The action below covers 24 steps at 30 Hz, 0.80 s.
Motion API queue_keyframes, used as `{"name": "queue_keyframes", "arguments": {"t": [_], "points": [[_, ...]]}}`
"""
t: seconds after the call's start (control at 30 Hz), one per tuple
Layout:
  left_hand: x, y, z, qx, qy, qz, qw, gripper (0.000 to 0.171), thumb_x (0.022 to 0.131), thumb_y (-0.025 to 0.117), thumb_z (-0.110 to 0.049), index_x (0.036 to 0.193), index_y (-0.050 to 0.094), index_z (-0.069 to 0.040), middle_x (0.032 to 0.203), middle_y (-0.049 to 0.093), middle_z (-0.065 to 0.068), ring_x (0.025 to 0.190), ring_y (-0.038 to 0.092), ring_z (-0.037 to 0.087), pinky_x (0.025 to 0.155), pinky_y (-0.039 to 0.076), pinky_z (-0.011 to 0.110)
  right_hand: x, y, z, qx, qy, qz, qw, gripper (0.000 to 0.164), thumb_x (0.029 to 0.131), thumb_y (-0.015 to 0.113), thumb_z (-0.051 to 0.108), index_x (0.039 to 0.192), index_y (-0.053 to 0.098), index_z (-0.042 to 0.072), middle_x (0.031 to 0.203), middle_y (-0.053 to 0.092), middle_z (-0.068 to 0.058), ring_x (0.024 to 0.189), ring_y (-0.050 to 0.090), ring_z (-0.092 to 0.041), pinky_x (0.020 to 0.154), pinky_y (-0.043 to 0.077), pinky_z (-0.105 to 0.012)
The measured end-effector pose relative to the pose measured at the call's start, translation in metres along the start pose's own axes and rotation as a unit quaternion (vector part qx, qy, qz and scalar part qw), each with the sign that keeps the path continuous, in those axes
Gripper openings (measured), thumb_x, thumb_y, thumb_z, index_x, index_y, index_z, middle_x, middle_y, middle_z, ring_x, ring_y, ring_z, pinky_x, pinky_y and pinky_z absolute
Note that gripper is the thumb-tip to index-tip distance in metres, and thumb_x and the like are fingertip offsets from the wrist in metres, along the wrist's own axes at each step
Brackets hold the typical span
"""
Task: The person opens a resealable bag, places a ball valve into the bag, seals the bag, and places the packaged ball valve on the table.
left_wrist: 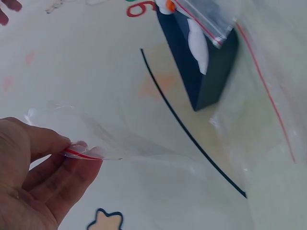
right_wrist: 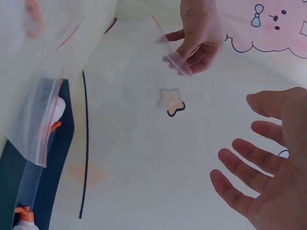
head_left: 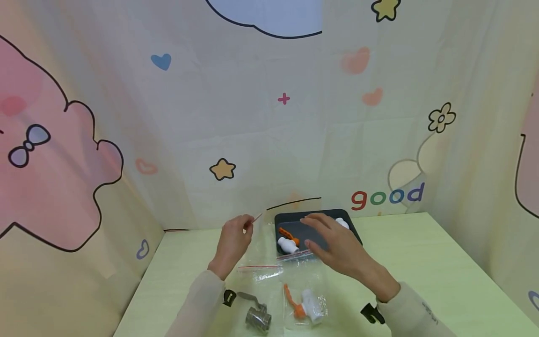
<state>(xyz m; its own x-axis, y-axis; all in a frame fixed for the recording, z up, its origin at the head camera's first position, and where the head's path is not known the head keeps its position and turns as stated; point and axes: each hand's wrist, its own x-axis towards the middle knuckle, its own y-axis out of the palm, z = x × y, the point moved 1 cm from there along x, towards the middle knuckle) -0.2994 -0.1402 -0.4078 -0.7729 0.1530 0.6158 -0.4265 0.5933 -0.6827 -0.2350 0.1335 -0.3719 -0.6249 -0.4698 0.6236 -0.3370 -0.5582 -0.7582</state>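
My left hand [head_left: 233,241] is raised above the table and pinches a clear zip bag [left_wrist: 129,143] by its red-striped edge. The bag hangs thin and see-through, and I make out nothing inside it. My right hand [head_left: 341,241] hovers over the dark tray [head_left: 309,212], its fingers spread and holding nothing, as the right wrist view [right_wrist: 261,163] also shows. Inside the tray lie a white plastic valve with an orange handle [head_left: 288,245] and another white piece [head_left: 342,223], partly covered by the right hand.
Nearer me, a metal ball valve [head_left: 258,319] and a white valve with an orange lever [head_left: 310,306] lie in clear zip bags on the pale green table [head_left: 421,271]. A printed curtain [head_left: 261,121] stands behind the table and at both sides.
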Motion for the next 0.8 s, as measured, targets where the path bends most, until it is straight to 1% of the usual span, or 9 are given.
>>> {"name": "queue_keyframes", "arguments": {"t": [0.13,0.3,0.4,0.53,0.6,0.73,0.8], "points": [[-0.001,-0.007,-0.016,-0.024,0.005,-0.033,0.9991,0.013,0.086,0.069,0.001,0.097,0.073,-0.003,0.086,0.074,0.008,0.074,0.069,0.017,0.068,0.058,0.033,0.003,-0.003,0.005,0.015,-0.008,-0.012,1.0,0.05,0.089,0.072,0.025,0.135,0.056,0.015,0.133,0.058,-0.006,0.111,0.064,-0.027,0.087,0.055,-0.044],[-0.002,-0.012,-0.036,-0.056,0.016,-0.07,0.9958,0.014,0.085,0.07,0.001,0.098,0.072,-0.004,0.087,0.073,0.007,0.073,0.068,0.016,0.07,0.058,0.034,0.006,-0.004,0.011,0.048,-0.008,-0.019,0.999,0.053,0.089,0.071,0.024,0.138,0.053,0.014,0.136,0.055,-0.005,0.114,0.063,-0.025,0.09,0.054,-0.044],[-0.003,-0.013,-0.047,-0.073,0.029,-0.086,0.9932,0.015,0.086,0.069,0.001,0.099,0.072,-0.004,0.088,0.073,0.007,0.074,0.068,0.016,0.071,0.058,0.033,0.008,-0.003,0.015,0.067,0.002,-0.027,0.997,0.055,0.089,0.072,0.025,0.139,0.051,0.014,0.137,0.054,-0.003,0.112,0.063,-0.02,0.086,0.056,-0.037],[-0.006,-0.014,-0.061,-0.099,0.041,-0.104,0.9888,0.016,0.085,0.07,0.002,0.1,0.072,-0.005,0.087,0.073,0.006,0.074,0.069,0.016,0.071,0.058,0.033,0.009,-0.003,0.021,0.094,0.023,-0.041,0.994,0.057,0.087,0.074,0.024,0.138,0.051,0.015,0.137,0.054,-0.001,0.11,0.063,-0.017,0.079,0.057,-0.029],[-0.007,-0.014,-0.067,-0.114,0.043,-0.11,0.9864,0.016,0.085,0.07,0.002,0.099,0.072,-0.005,0.087,0.073,0.006,0.074,0.07,0.016,0.071,0.058,0.032,0.009,-0.003,0.025,0.108,0.032,-0.049,0.992,0.057,0.086,0.074,0.024,0.138,0.051,0.016,0.136,0.055,0.0,0.11,0.062,-0.016,0.078,0.057,-0.028],[-0.009,-0.015,-0.08,-0.147,0.051,-0.126,0.9797,0.016,0.084,0.071,0.001,0.099,0.071,-0.006,0.087,0.073,0.005,0.075,0.071,0.016,0.063,0.057,0.024,0.009,-0.003,0.033,0.13,0.042,-0.065,0.989,0.059,0.085,0.075,0.022,0.138,0.05,0.016,0.135,0.055,-0.001,0.109,0.063,-0.017,0.077,0.058,-0.027],[-0.009,-0.014,-0.086,-0.171,0.056,-0.131,0.9749,0.016,0.084,0.071,0.001,0.099,0.071,-0.006,0.087,0.073,0.006,0.076,0.071,0.017,0.057,0.054,0.018,0.009,-0.003,0.036,0.139,0.046,-0.071,0.987,0.06,0.084,0.076,0.022,0.138,0.05,0.016,0.135,0.055,-0.001,0.108,0.063,-0.018,0.076,0.059,-0.028]]}}
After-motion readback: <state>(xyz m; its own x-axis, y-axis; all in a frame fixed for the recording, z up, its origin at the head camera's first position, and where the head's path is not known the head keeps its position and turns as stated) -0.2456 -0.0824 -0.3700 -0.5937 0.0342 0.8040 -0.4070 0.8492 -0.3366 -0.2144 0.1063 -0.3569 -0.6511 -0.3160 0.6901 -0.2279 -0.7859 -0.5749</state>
